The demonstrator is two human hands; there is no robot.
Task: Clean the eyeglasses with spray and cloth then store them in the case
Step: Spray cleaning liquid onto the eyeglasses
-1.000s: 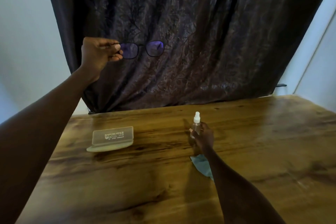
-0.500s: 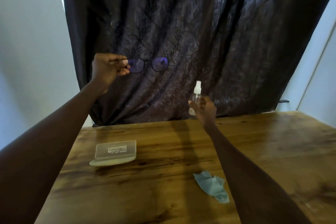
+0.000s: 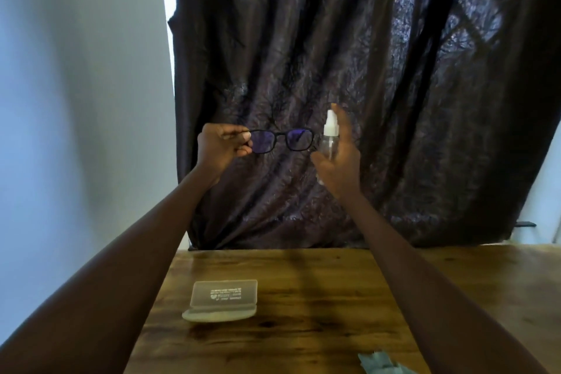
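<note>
My left hand (image 3: 219, 149) holds dark-framed eyeglasses (image 3: 282, 140) by their left end, raised in front of the curtain. My right hand (image 3: 340, 161) grips a small clear spray bottle (image 3: 329, 138) with a white nozzle, just right of the right lens, index finger lifted above the nozzle. A translucent glasses case (image 3: 224, 297) lies on the wooden table (image 3: 318, 307), its lid raised behind a cream base. A pale blue cloth (image 3: 381, 364) lies crumpled at the table's near edge, partly cut off by the frame.
A dark wrinkled curtain (image 3: 364, 70) hangs behind the table. A pale wall (image 3: 82, 100) fills the left side. The table's left edge runs diagonally beside my left forearm.
My right hand lifted the spray bottle off the table and brought it up beside the glasses. The view tilted upward, so table, case and cloth sit lower in frame.
</note>
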